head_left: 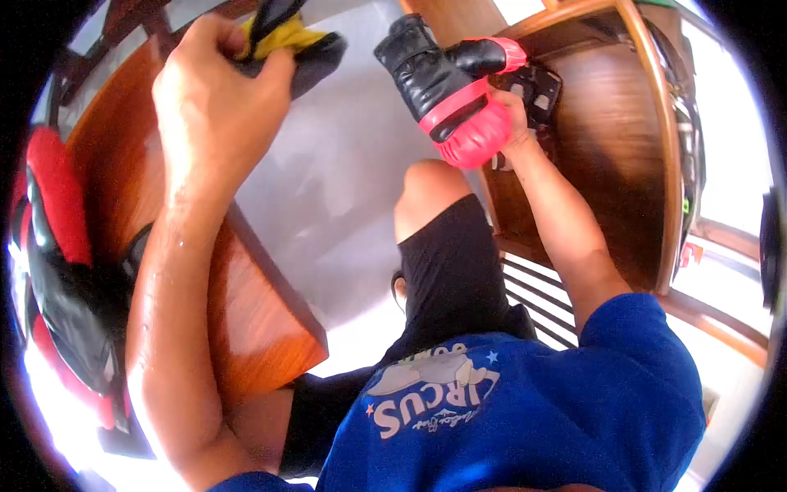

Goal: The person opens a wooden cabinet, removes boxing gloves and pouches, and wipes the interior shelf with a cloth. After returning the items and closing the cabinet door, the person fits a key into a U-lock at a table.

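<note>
At the upper left, my left hand (217, 94) is closed on a soft black-and-yellow item (288, 39). It looks like folded fabric or a glove, and its exact kind is unclear. Right of the middle, my right hand (515, 121) grips a black and red boxing glove (447, 94) by its padded red end. The glove's black cuff points to the upper left, and what looks like its red-tipped thumb sticks out to the right. Most of my right fingers are hidden behind the glove.
An open wooden cabinet (611, 148) stands on the right, with dark items (541, 88) inside near my right hand. A curved wooden tabletop (266, 328) lies under my left arm. Red and black padded gear (61, 197) sits at the far left. Dark slats (537, 299) show below the cabinet.
</note>
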The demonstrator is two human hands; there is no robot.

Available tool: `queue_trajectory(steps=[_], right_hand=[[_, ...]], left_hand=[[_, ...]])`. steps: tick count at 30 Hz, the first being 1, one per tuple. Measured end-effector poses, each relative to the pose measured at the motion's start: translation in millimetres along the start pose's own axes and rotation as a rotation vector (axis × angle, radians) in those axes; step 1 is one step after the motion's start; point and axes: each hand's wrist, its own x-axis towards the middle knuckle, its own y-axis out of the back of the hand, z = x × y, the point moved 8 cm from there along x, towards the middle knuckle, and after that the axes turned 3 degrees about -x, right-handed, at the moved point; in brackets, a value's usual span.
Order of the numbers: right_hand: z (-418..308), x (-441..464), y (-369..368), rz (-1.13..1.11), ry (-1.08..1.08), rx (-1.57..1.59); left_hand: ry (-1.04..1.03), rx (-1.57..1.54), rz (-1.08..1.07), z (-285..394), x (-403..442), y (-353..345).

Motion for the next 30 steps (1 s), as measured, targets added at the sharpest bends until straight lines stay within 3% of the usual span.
queue_trajectory(steps=[1,4,6,7,9,10,11,13,15,16,18,19,20,22,24,27,30], right_hand=[[-7,-9,16,0.073,0.011,-0.026],[-35,-30,54,0.004,0.122,-0.24],[-55,-52,96,0.303,0.107,-0.619],[-57,-59,133,0.321,-0.035,-0.743],[-70,-85,199,0.537,-0.105,-1.043],[-76,-103,244,0.594,-0.138,-1.004],[-78,-116,252,0.624,-0.216,-1.055],[-87,-124,232,0.74,-0.86,-1.852],[-96,-99,134,0.889,-0.415,-2.102],[-90,-76,116,0.705,-0.267,-2.103],[-81,-37,41,0.483,0.01,-1.977],[-82,-25,-32,0.439,0.04,-1.91],[-92,-37,-135,0.407,0.346,-1.852],[-98,-50,-253,0.11,0.802,-1.488],[-95,-89,-377,-0.323,1.209,-1.403],[-56,-132,-492,-0.739,1.472,-1.306],[8,-123,-550,-0.979,1.554,-1.345]], left_hand=[[0.024,0.003,-0.028,-2,0,-1],[0.039,-0.025,-0.044,3,1,-1],[0.017,-0.043,-0.034,0,-1,-7],[0.037,-0.06,-0.059,-3,0,-10],[0.053,-0.021,-0.086,-3,1,-8],[0.041,0.02,-0.096,-2,2,-10],[0.04,-0.076,-0.053,-9,2,-20],[0.008,-0.172,-0.016,-9,1,-19],[-0.044,-0.154,-0.009,-7,5,-14],[-0.099,-0.119,0.016,1,2,-11],[0.041,-0.214,-0.126,-3,-2,-21],[0.04,-0.201,-0.137,-2,-4,-26],[0.031,-0.179,-0.132,-3,-1,-26],[0.137,-0.201,-0.254,-1,-2,-20],[0.173,-0.23,-0.316,-2,-5,-22],[0.155,-0.193,-0.356,2,-13,-21],[0.155,-0.154,-0.383,1,-15,-20]])
